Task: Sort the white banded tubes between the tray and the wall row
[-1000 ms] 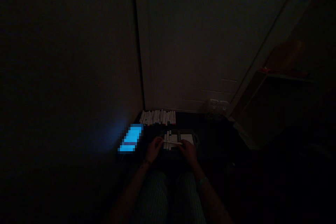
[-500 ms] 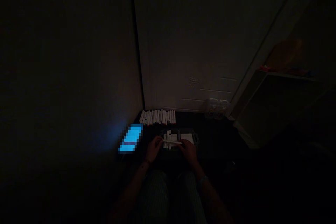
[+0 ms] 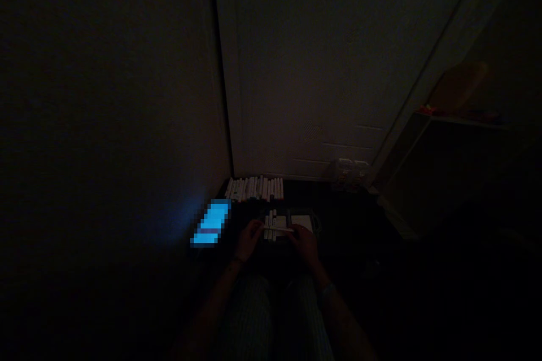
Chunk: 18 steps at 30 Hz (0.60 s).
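The scene is very dark. A white marker (image 3: 279, 229) lies crosswise between my hands, above an open case (image 3: 317, 224). Its left end is pinched by my left hand (image 3: 250, 237), and its right end by my right hand (image 3: 304, 241). Beneath it, several white markers (image 3: 270, 218) stand side by side in the left part of the case. A pale sheet or panel (image 3: 301, 222) shows in the right part. Behind the case, a row of white markers (image 3: 254, 189) lies along the table's back edge.
A glowing, pixelated blue screen (image 3: 212, 224) lies at the left of the dark table (image 3: 347, 225). Two clear plastic containers (image 3: 350, 175) stand at the back right by the wall. Farther right is a shelf unit (image 3: 457, 119) with an orange object on top.
The picture is somewhat darker. Both hands and the marker between them have hardly moved.
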Each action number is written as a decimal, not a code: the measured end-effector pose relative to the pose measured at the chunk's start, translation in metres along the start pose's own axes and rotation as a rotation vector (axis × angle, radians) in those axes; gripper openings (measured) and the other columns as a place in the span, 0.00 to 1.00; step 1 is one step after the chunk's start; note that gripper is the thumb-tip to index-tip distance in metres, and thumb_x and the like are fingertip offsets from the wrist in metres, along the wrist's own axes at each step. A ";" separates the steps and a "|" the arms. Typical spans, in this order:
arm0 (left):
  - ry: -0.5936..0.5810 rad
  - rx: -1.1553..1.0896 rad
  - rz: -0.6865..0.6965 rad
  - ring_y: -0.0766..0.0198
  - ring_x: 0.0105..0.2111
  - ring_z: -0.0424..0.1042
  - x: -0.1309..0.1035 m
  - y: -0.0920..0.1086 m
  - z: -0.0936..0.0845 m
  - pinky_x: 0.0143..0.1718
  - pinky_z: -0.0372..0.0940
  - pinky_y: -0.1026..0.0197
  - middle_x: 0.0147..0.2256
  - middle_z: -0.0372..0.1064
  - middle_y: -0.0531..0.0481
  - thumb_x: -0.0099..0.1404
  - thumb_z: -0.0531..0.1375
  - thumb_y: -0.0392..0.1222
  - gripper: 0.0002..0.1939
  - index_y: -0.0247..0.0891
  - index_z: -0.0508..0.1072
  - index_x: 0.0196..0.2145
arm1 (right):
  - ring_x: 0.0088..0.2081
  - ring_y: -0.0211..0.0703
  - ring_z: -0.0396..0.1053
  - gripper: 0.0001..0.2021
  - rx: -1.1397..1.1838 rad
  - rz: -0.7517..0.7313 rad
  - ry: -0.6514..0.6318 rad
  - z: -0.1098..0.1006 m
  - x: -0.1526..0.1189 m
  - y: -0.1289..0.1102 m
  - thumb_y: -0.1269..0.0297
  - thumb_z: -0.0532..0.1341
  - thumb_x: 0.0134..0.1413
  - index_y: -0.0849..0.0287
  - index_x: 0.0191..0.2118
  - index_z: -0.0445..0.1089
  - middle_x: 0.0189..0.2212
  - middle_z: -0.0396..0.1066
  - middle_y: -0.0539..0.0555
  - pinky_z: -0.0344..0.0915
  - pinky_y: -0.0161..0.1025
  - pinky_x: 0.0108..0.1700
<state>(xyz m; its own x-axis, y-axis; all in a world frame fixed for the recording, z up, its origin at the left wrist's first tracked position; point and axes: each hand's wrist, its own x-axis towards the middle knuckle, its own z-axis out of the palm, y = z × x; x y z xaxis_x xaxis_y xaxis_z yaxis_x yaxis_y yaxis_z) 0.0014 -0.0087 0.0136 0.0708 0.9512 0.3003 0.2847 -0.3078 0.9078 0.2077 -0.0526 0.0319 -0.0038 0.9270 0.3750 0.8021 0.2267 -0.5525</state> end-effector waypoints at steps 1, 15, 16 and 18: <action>0.004 0.009 -0.002 0.64 0.34 0.68 0.000 0.000 0.000 0.38 0.62 0.61 0.32 0.68 0.50 0.56 0.52 0.48 0.13 0.38 0.67 0.34 | 0.41 0.40 0.65 0.15 0.001 0.001 0.001 0.000 0.000 0.000 0.53 0.52 0.53 0.54 0.42 0.66 0.38 0.69 0.52 0.58 0.34 0.43; 0.020 0.006 -0.018 0.63 0.35 0.68 -0.001 0.004 0.000 0.38 0.62 0.61 0.32 0.68 0.51 0.56 0.52 0.49 0.13 0.38 0.67 0.34 | 0.36 0.39 0.66 0.15 -0.015 0.044 -0.003 0.001 -0.001 -0.001 0.53 0.53 0.52 0.54 0.41 0.66 0.33 0.69 0.52 0.59 0.33 0.37; 0.022 0.003 -0.020 0.63 0.35 0.68 -0.001 0.004 0.000 0.38 0.62 0.61 0.33 0.68 0.50 0.56 0.52 0.49 0.13 0.38 0.67 0.34 | 0.36 0.40 0.66 0.15 -0.016 0.037 -0.003 0.001 -0.001 -0.001 0.53 0.52 0.52 0.54 0.41 0.66 0.33 0.69 0.52 0.58 0.33 0.37; 0.021 -0.005 -0.030 0.63 0.35 0.68 -0.001 0.005 0.000 0.39 0.62 0.61 0.33 0.68 0.50 0.56 0.53 0.49 0.13 0.38 0.67 0.34 | 0.37 0.40 0.66 0.15 -0.018 0.030 -0.009 0.000 -0.001 -0.001 0.53 0.53 0.52 0.55 0.41 0.67 0.34 0.69 0.52 0.58 0.34 0.39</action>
<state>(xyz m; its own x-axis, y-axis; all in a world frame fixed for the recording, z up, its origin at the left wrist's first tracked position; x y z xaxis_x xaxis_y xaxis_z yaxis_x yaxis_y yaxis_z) 0.0026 -0.0114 0.0180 0.0427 0.9593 0.2790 0.2820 -0.2795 0.9178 0.2067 -0.0533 0.0322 0.0155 0.9360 0.3516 0.8125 0.1931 -0.5501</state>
